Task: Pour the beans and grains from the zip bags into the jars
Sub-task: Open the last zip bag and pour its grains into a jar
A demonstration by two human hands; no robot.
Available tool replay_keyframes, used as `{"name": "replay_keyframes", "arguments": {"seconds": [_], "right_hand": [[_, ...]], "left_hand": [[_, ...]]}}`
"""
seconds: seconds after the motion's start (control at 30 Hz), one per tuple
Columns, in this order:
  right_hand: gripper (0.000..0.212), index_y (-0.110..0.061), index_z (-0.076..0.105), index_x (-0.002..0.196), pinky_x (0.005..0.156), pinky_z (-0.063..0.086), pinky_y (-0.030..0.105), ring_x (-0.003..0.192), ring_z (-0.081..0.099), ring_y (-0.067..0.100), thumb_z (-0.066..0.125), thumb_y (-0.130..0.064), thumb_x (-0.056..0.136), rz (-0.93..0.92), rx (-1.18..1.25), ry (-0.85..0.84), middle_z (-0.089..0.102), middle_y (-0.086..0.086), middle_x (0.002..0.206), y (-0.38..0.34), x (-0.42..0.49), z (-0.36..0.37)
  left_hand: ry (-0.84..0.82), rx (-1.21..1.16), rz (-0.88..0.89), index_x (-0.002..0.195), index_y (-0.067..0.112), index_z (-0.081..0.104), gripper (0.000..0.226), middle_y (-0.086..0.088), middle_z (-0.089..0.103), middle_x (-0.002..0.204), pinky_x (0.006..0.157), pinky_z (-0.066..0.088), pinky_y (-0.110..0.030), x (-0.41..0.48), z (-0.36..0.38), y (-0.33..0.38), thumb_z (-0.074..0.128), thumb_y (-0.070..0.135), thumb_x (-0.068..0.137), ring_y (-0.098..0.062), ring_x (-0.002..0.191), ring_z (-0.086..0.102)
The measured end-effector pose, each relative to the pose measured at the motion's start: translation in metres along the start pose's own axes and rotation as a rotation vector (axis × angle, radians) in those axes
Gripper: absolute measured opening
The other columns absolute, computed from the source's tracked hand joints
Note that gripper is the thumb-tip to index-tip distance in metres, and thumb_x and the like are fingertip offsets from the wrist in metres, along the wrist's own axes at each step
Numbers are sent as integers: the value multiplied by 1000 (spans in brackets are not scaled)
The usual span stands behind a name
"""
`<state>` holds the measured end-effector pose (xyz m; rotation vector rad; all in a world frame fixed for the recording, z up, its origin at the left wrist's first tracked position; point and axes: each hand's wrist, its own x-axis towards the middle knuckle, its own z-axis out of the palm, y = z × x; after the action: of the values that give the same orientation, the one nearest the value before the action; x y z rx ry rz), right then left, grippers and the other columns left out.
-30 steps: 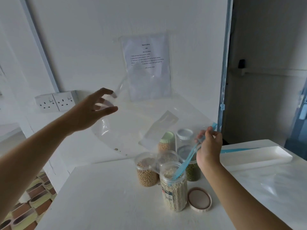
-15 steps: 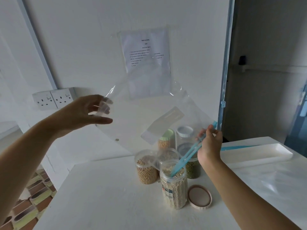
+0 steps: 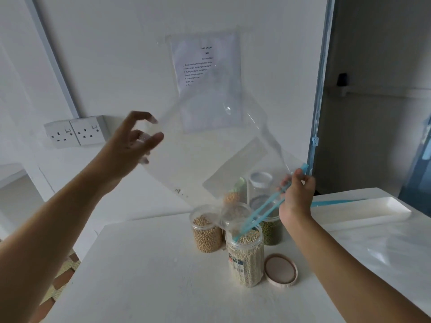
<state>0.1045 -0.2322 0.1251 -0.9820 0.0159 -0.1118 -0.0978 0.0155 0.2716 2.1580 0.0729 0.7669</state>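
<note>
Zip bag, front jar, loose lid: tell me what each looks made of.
Zip bag: thin clear soft plastic film, glossy; the wall notice shows through it and it bows and creases. Front jar: clear rigid plastic, probably, though glass is possible; grains show through its wall. Lid: opaque beige, matte, likely plastic; moulded raised rim.

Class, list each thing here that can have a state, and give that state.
zip bag, mouth open, tilted over the front jar, nearly empty.
front jar, uncapped, almost full of pale grain.
lid, off, flat on the table beside it.
soybean jar, uncapped, partly full.
back jar, capped white.
left hand, grips the bag's bottom corner.
right hand, pinches the bag's zip edge.
</note>
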Motion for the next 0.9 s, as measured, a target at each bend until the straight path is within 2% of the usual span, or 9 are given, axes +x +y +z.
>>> {"name": "replay_keyframes", "arguments": {"seconds": [0.1,0.17,0.23,0.33,0.47,0.57,0.73,0.8,0.9], "right_hand": [[18,-24,45,97,68,46,27,56,48,8,45,-37,108,6,11,18,54,-5,67,-1,-1,-1],[17,-24,46,97,66,46,26,56,48,8,44,-37,108,9,10,16,54,-4,67,-1,-2,-2],[18,-23,45,96,64,45,26,55,47,9,44,-36,108,-7,5,13,54,-4,66,-1,-2,-2],[17,-24,46,98,68,47,27,57,49,9,44,-37,108,-13,-1,-2,55,-4,67,-1,-4,1],[17,-25,46,98,68,47,28,54,50,7,44,-39,108,-37,-7,-15,57,-8,63,-1,-5,3],[18,-24,46,97,68,47,28,53,49,7,44,-38,108,-38,-5,-10,56,-8,62,0,-5,3],[17,-24,46,97,70,47,28,52,51,5,44,-37,108,-40,8,-14,56,-8,63,2,-7,4],[17,-24,46,98,70,48,28,52,51,5,44,-37,108,-38,12,-14,56,-7,64,0,-7,5],[17,-25,46,98,70,48,28,52,51,5,44,-39,108,-44,-9,-4,57,-6,67,-1,-5,6]], "left_hand": [[6,19,3,115,26,64,28,-18,58,90,72,51,-41,2,-2,-1,69,41,92,-23,77,55],[34,1,6,111,26,67,28,-12,56,85,70,50,-38,2,-2,-2,70,45,91,-21,74,55],[31,37,17,110,26,67,28,-9,56,82,68,50,-36,1,0,-3,67,47,92,-21,72,55],[75,28,25,112,20,66,33,-18,53,78,69,47,-35,0,-2,-5,62,43,90,-26,69,52],[76,43,43,110,24,67,29,-19,56,76,71,44,-36,-5,-4,-4,61,45,91,-26,65,54],[55,82,60,110,24,67,31,-29,58,84,70,46,-34,-5,-5,-2,60,49,93,-28,69,56],[68,80,86,108,26,68,24,-29,58,86,70,48,-34,-6,-12,-1,61,46,95,-28,69,57],[109,55,94,106,26,68,21,-26,58,82,69,49,-36,-5,-12,0,61,42,95,-23,65,57],[149,101,106,102,19,64,24,-17,54,72,63,41,-29,1,-3,3,59,42,98,-12,54,49]]}}
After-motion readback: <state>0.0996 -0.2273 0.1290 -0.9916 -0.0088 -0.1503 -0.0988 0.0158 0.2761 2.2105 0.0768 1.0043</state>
